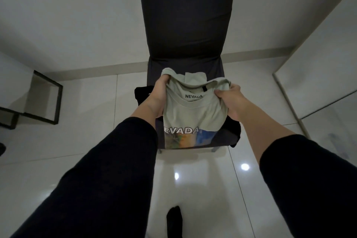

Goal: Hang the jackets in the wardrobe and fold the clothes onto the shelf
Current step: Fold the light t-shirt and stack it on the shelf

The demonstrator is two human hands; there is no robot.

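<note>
Pale green T-shirt [193,108] is gripped at centre frame by left hand [157,98] and right hand [230,100], unfolded (dark clothes [230,127] left on chair [185,25]; wardrobe unseen).

Pale green T-shirt [193,110], gripped at its shoulders between the left hand [157,100] and right hand [230,102]: soft matt cloth, creased near the fingers, with a smooth printed panel low on its front. Chair [185,25], behind and beneath the hands: dark stretch fabric cover, matt, drawn smooth over the backrest. Dark garments [233,127] on the seat under the hands: matt black cloth, rumpled. Sleeves [108,170] of both arms: matt black knit. Floor [202,189] below the hands: pale glossy tiles mirroring ceiling lights
</note>
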